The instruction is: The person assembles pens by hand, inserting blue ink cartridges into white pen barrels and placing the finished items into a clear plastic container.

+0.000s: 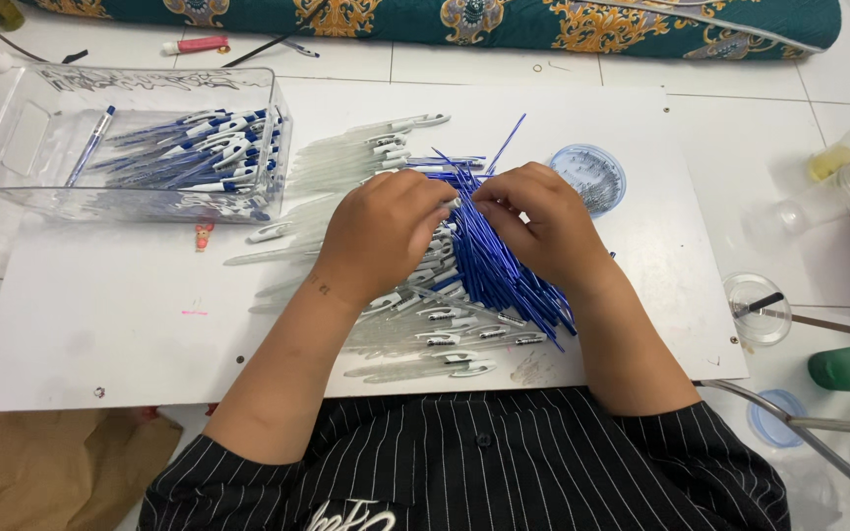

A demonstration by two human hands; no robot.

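Head view: a person in a black pinstriped shirt [504, 462] works over a white board [100, 324] laid on a tiled floor. The left hand [381, 231] and right hand [543, 221] meet fingertip to fingertip at the board's middle, fingers curled narrow; what they pinch between them is too small to tell. Both hands rest on a heap of blue pen refills [499, 270] just right of centre. Clear pen barrels [425, 329] with white clips lie fanned beneath and left of the hands. At far left a clear plastic bin [27, 147] holds assembled blue-and-white pens [199, 147]. A round blue lid [590, 177] lies just beyond the right hand.
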